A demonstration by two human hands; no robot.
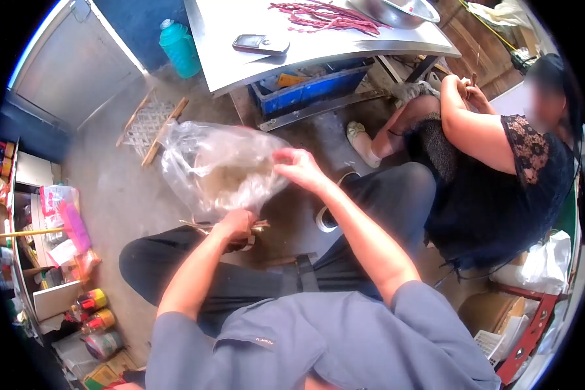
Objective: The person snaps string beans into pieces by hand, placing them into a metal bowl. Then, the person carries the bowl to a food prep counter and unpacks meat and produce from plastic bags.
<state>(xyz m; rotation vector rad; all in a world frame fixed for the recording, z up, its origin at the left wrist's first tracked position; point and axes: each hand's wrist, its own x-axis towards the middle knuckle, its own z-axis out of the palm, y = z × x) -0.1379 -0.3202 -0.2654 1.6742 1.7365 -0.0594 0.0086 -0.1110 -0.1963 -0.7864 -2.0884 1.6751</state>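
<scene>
A large clear plastic bag (224,166) hangs in front of my knees, puffed out, with something brownish showing through it. My left hand (236,224) is closed at the bag's lower edge, around several thin brown sticks (198,225) that stick out on both sides. My right hand (297,168) is at the bag's right edge, its fingers bent and pressed against the plastic, gripping it. Below the hands, part of a low stool or frame is partly hidden by my legs.
A white table (214,58) ahead holds a phone (261,44), dark red strips (335,16) and a metal bowl (406,12). Beneath is a blue crate (312,91). A seated person (487,182) is at the right. A woven stool (151,127) and shelves (36,170) stand left.
</scene>
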